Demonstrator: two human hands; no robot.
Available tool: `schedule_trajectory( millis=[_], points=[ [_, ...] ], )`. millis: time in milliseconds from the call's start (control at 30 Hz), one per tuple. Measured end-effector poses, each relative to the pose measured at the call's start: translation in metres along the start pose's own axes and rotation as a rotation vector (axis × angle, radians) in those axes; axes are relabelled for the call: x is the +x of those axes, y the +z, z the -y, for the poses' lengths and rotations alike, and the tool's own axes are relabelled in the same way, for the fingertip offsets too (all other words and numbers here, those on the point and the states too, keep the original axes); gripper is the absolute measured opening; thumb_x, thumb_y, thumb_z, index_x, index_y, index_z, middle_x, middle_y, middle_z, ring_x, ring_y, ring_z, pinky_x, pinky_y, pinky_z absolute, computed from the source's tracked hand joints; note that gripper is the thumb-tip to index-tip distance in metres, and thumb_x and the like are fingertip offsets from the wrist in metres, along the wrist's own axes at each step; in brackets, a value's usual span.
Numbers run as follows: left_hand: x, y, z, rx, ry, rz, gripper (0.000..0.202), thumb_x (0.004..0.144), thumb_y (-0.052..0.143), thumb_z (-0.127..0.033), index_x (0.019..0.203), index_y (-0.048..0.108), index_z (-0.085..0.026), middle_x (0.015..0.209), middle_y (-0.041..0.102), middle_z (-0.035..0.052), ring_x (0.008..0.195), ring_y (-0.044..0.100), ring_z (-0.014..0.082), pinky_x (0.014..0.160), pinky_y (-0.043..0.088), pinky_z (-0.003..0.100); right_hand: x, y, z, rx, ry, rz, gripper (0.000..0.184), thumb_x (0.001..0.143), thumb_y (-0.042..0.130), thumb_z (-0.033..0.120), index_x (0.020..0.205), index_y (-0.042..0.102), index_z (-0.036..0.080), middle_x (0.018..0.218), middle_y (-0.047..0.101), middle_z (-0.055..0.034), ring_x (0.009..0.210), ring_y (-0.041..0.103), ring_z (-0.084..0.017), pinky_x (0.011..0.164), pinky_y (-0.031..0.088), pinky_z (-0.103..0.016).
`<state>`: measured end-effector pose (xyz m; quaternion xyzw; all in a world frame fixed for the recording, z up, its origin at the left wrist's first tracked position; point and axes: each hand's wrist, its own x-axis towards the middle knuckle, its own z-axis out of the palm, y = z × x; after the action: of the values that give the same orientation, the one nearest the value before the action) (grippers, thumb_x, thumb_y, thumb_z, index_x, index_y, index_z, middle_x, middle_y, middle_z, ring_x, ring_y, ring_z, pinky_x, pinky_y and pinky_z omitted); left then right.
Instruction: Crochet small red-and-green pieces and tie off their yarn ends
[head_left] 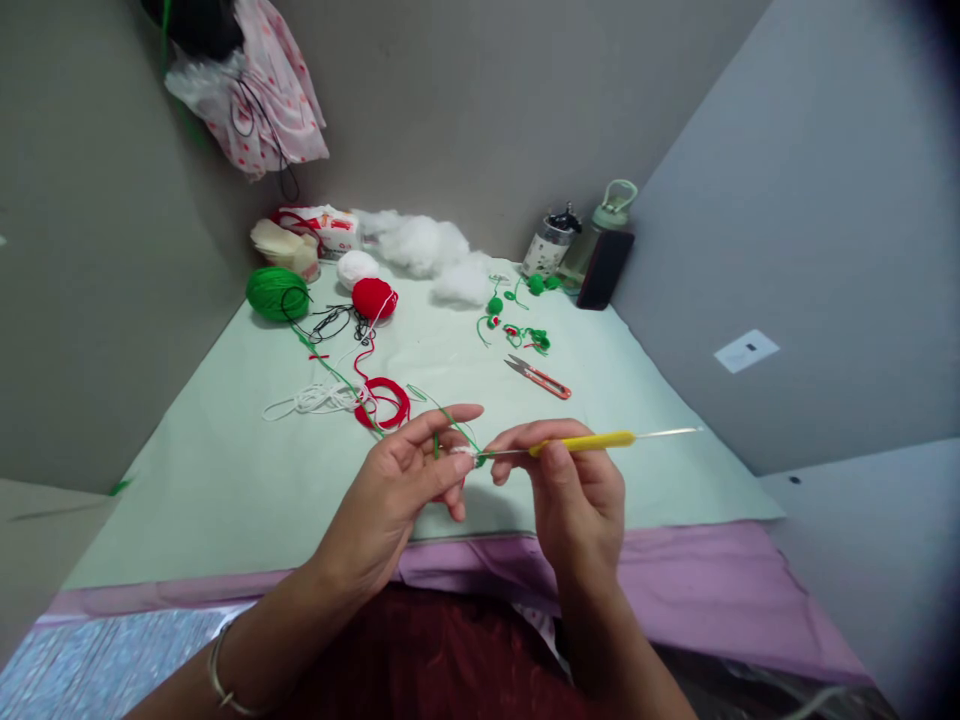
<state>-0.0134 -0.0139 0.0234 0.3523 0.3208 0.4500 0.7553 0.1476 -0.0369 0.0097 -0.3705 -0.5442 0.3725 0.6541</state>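
Note:
My left hand (409, 470) pinches a small piece of crochet work (469, 455) in white and green between thumb and fingers. Green yarn (459, 422) runs over its raised index finger, and a bit of red shows below the fingers. My right hand (574, 490) is closed round the yellow handle of a crochet hook (592, 442). One thin metal end points left and meets the crochet work at my left fingertips; the other end sticks out to the right. The stitches are too small to make out.
Green (277, 293), red (374, 299) and white yarn balls (357, 268) lie at the back left, with loose strands nearer. Orange thread snips (538, 377) rest right of centre. Behind are small green crochet pieces (540, 340), white stuffing (420, 245), a phone (606, 270) and a bottle (615, 205).

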Motion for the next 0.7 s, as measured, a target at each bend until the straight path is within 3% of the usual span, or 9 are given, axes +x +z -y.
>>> schedule_trajectory(
  millis=[200, 300, 367, 467, 567, 700],
  points=[
    [0.002, 0.0, 0.009, 0.068, 0.127, -0.057, 0.041, 0.079, 0.081, -0.02, 0.119, 0.072, -0.025, 0.085, 0.058, -0.003, 0.06, 0.056, 0.0039, 0.056, 0.051, 0.015, -0.011, -0.001, -0.003, -0.623, -0.44, 0.137, 0.027, 0.098, 0.051, 0.009, 0.117, 0.065, 0.02, 0.102, 0.072, -0.0076, 0.093, 0.069, -0.018, 0.079, 0.059, -0.033],
    [0.002, 0.0, 0.008, -0.027, 0.025, -0.029, 0.053, 0.078, 0.081, -0.023, 0.13, 0.066, -0.024, 0.08, 0.058, -0.0037, 0.051, 0.047, 0.0023, 0.046, 0.045, 0.013, -0.014, -0.001, -0.009, -0.833, -0.603, 0.149, 0.033, 0.093, 0.06, 0.008, 0.123, 0.067, 0.021, 0.11, 0.07, -0.0102, 0.102, 0.068, -0.021, 0.081, 0.059, -0.033],
    [0.003, -0.001, 0.004, -0.121, -0.095, 0.018, 0.054, 0.081, 0.079, -0.025, 0.132, 0.064, -0.019, 0.066, 0.05, -0.0071, 0.044, 0.035, 0.0007, 0.039, 0.036, 0.011, -0.013, -0.001, -0.01, -0.78, -0.577, 0.098, 0.034, 0.094, 0.06, 0.008, 0.122, 0.069, 0.024, 0.109, 0.07, -0.0089, 0.1, 0.068, -0.02, 0.08, 0.059, -0.034],
    [0.004, -0.003, -0.002, -0.195, -0.145, 0.03, 0.046, 0.082, 0.078, -0.022, 0.126, 0.066, -0.014, 0.053, 0.036, -0.0113, 0.041, 0.025, 0.0001, 0.037, 0.03, 0.009, -0.007, 0.0, -0.008, -0.422, -0.345, -0.023, 0.028, 0.098, 0.051, 0.011, 0.111, 0.071, 0.025, 0.093, 0.069, -0.0047, 0.082, 0.067, -0.017, 0.071, 0.058, -0.033],
    [0.003, 0.0, -0.002, -0.178, -0.085, 0.025, 0.048, 0.08, 0.08, -0.02, 0.126, 0.066, -0.018, 0.058, 0.044, -0.0098, 0.04, 0.03, -0.0002, 0.035, 0.033, 0.01, 0.001, 0.003, -0.005, -0.136, -0.197, -0.025, 0.023, 0.1, 0.051, 0.015, 0.102, 0.072, 0.023, 0.088, 0.067, -0.003, 0.072, 0.063, -0.014, 0.064, 0.055, -0.031],
    [0.002, 0.005, 0.005, -0.09, -0.015, 0.027, 0.046, 0.079, 0.081, -0.021, 0.124, 0.068, -0.02, 0.073, 0.057, -0.0057, 0.042, 0.043, 0.0009, 0.038, 0.044, 0.014, -0.001, 0.006, -0.007, -0.28, -0.245, 0.036, 0.023, 0.096, 0.057, 0.01, 0.106, 0.074, 0.023, 0.097, 0.072, -0.0049, 0.087, 0.067, -0.017, 0.073, 0.058, -0.033]
  ],
)
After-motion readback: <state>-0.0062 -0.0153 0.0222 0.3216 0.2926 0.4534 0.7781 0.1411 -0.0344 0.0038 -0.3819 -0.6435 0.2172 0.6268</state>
